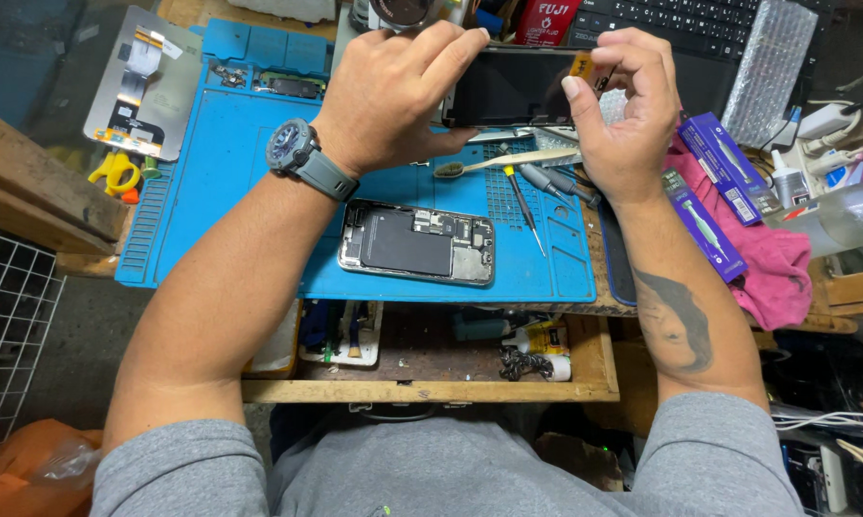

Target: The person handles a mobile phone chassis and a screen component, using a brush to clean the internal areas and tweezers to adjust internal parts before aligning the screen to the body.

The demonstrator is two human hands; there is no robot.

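My left hand grips the left end of a black phone screen panel, held up above the blue work mat. At the panel's right end my right hand pinches a small orange flex tab at its top corner. An opened phone body with its battery and boards showing lies flat on the mat below my hands. A grey watch sits on my left wrist.
A toothbrush and screwdrivers lie on the mat's right part. Another screen panel rests at the back left. Purple tool boxes lie on a pink cloth at right. An open wooden drawer sits below the bench edge.
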